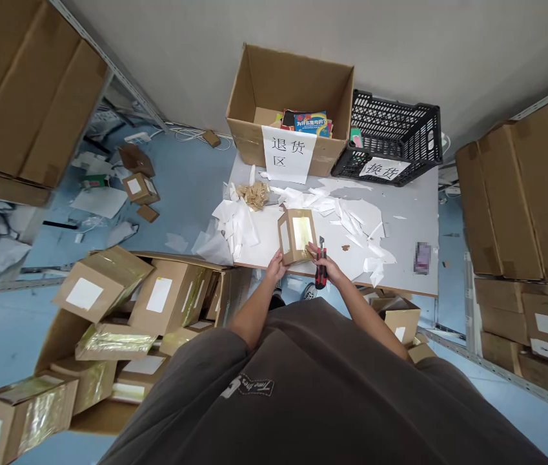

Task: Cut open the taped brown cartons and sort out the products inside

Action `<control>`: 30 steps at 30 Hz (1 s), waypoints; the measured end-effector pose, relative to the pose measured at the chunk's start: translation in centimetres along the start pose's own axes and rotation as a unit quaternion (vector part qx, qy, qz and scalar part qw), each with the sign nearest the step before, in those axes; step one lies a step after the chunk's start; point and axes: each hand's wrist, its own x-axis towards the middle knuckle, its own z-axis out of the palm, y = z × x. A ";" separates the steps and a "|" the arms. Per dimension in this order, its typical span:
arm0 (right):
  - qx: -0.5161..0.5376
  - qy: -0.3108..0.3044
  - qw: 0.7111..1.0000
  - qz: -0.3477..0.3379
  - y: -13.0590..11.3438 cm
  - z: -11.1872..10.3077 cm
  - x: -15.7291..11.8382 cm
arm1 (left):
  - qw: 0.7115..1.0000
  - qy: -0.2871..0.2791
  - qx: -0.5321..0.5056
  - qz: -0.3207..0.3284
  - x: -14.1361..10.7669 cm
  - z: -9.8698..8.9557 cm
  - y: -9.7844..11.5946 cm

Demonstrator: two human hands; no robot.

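The small taped box point(296, 236) is held at the near edge of the surface point(409, 223), clamped in the left hand's fingers point(276, 266); the red-and-black cutter point(321, 265) is gripped in the right hand point(330, 267), its fingers against the box; a finger could be nicked if the cutter slipped.

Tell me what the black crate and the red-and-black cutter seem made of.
The crate looks like matte, moulded plastic, judging by its open lattice walls. The cutter, in the right hand, seems to have a hard plastic handle, perhaps partly rubbery; its tip is too small to judge.
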 end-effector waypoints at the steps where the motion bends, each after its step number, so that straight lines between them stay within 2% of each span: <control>1: 0.000 0.004 1.000 0.010 0.1 0.6 0.0 | 0.999 0.029 0.031 -0.011 0.1 0.1 -0.2; 4: 0.013 0.025 0.998 0.048 0.9 2.0 0.3 | 0.988 0.104 0.112 -0.028 0.5 -0.6 -0.1; 6: 0.011 0.025 0.998 0.051 1.4 2.5 0.5 | 0.983 0.130 0.128 -0.015 0.8 -2.4 0.8; 8: 0.002 0.020 0.999 0.041 1.6 2.6 0.6 | 0.977 0.137 0.162 0.034 1.3 -4.5 2.5; 10: 0.002 0.004 0.999 0.040 1.5 2.5 0.5 | 0.947 0.080 0.271 0.150 2.0 -6.2 4.7; 12: 0.006 -0.019 0.998 0.052 1.1 2.1 0.6 | 0.892 -0.029 0.383 0.236 2.9 -6.9 7.1; 14: -0.004 -0.036 0.997 0.072 0.4 1.9 0.8 | 0.844 -0.111 0.457 0.259 3.7 -6.6 9.0; 15: -0.018 -0.037 0.996 0.082 0.0 1.8 1.1 | 0.828 -0.135 0.479 0.258 4.1 -6.3 9.7; 17: -0.060 -0.021 0.993 0.095 -0.9 1.8 1.8 | 0.813 -0.148 0.504 0.253 4.5 -5.6 10.3; 20: -0.145 0.021 0.985 0.096 -2.2 2.3 3.8 | 0.809 -0.121 0.517 0.251 4.5 -4.1 9.9; 23: -0.238 0.072 0.965 0.079 -3.1 3.2 6.8 | 0.823 -0.076 0.506 0.247 3.9 -2.3 8.8; 27: -0.362 0.110 0.925 0.027 -3.6 4.5 11.3 | 0.846 -0.037 0.477 0.236 3.3 -0.3 7.9; 30: -0.450 0.125 0.884 0.029 -3.6 5.0 14.0 | 0.852 -0.040 0.476 0.215 3.5 -0.3 7.9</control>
